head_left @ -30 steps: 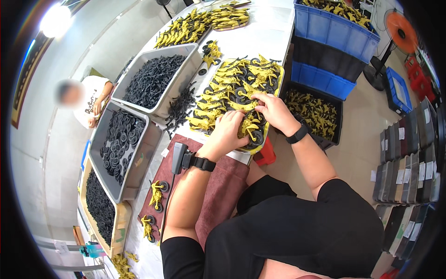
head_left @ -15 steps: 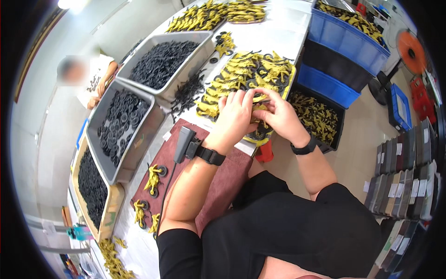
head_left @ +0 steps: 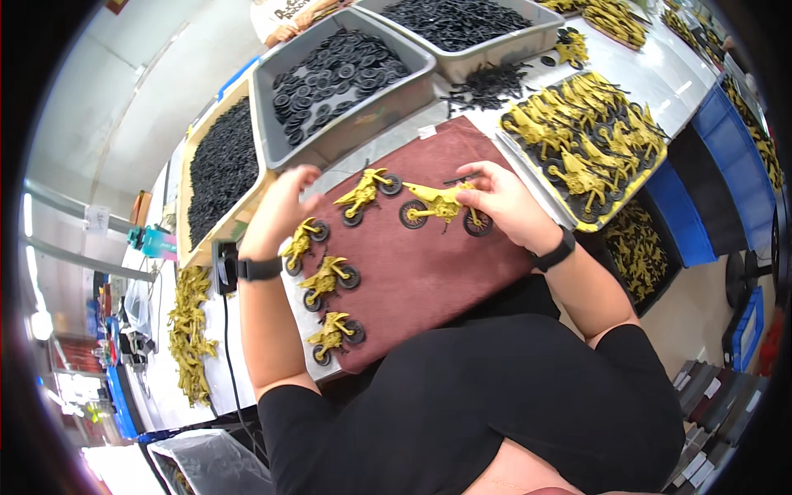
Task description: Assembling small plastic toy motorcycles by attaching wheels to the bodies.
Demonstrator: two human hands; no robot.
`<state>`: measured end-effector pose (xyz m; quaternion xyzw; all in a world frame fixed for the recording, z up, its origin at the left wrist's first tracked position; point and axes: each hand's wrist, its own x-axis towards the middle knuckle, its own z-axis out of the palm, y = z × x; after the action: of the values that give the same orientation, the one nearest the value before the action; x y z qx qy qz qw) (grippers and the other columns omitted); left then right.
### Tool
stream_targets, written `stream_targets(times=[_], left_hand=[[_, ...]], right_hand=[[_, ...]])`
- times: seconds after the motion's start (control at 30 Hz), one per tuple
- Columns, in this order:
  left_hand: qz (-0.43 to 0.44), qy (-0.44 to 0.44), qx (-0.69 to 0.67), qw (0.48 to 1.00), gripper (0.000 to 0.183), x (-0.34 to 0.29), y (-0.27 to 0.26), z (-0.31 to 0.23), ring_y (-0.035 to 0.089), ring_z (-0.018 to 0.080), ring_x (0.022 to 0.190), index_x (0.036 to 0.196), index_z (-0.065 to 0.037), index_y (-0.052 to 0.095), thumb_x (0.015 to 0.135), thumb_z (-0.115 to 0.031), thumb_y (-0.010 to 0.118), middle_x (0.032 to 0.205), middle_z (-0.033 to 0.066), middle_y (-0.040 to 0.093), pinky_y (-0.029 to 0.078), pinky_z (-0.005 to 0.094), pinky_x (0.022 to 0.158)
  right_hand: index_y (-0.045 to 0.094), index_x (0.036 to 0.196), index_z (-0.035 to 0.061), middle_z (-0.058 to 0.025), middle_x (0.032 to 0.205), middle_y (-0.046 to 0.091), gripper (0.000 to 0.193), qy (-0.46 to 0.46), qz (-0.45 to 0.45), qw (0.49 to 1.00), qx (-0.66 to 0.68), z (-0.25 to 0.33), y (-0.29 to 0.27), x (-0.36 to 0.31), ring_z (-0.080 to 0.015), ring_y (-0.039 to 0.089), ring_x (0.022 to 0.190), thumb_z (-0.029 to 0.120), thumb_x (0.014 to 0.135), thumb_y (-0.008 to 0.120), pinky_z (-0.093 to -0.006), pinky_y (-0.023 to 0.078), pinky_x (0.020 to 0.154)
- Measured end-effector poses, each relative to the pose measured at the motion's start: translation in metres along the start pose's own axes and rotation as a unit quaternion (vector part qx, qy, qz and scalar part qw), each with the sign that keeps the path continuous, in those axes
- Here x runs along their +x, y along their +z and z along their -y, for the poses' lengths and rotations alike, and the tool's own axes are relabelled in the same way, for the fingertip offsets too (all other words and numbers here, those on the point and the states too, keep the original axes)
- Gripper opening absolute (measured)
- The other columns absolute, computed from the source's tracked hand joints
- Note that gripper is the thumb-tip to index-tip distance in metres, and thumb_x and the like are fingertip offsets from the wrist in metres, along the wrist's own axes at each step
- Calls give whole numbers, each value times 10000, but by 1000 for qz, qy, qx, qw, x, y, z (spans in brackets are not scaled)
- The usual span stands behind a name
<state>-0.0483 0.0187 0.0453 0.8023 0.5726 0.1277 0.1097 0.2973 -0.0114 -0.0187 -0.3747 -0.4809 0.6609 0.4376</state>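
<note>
My right hand pinches a yellow toy motorcycle with black wheels by its handlebar end, over the dark red cloth mat. A thin black bar shows at the fingertips. My left hand is raised at the mat's far left, fingers apart and nothing visible in it. Close by it sits a yellow toy motorcycle. Another toy motorcycle lies between the two hands. Nearer to me along the mat's left edge are two more, an upper motorcycle and a lower motorcycle.
At the right, a yellow-rimmed tray holds rows of toy motorcycles. Behind the mat stand a grey bin of black wheels and another grey bin of black parts. A cream bin and yellow parts are left.
Both hands have left the tray for the mat. The right hand now holds a toy motorcycle there; the left hand has moved away to the left. The view has turned leftward.
</note>
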Motion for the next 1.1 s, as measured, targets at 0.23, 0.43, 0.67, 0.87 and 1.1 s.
stream_targets(times=[0.23,0.43,0.67,0.87,1.1], left_hand=[[95,-125,7,988,689,-70,15,43,545,365,1111,1245,29,467,655,-152,773,1171,250,570,453,399,941],[0,-108,21,994,610,-81,42,56,561,391,1056,1197,53,477,658,-97,721,1095,261,595,465,409,901],[-142,-19,-44,989,562,-104,34,38,529,421,1015,1190,62,471,659,2,647,1046,259,561,436,422,898],[-37,-20,-83,996,620,-130,40,4,510,398,1051,1242,68,431,659,11,634,1088,240,528,414,401,932],[-14,-23,-78,997,754,-134,53,5,486,393,1125,1323,57,376,632,-23,669,1208,243,514,397,412,979]], right_hand=[[562,1121,-55,-135,986,662,394,-74,5,964,-255,-12,57,111,-175,635,908,209,855,683,-289,500,781],[627,1050,-4,-187,1018,662,498,-79,58,910,-402,-29,91,136,-291,636,949,360,744,775,-364,494,822],[543,1146,-36,-198,1034,656,734,-26,156,885,-438,-24,92,127,-280,651,943,382,616,829,-352,533,792],[560,1102,-25,-163,1006,654,604,-45,164,920,-353,-8,87,95,-256,640,921,274,635,800,-332,521,771],[542,1146,52,-78,989,624,480,-162,-68,961,-212,75,-36,35,-146,605,890,242,770,772,-286,506,786]])
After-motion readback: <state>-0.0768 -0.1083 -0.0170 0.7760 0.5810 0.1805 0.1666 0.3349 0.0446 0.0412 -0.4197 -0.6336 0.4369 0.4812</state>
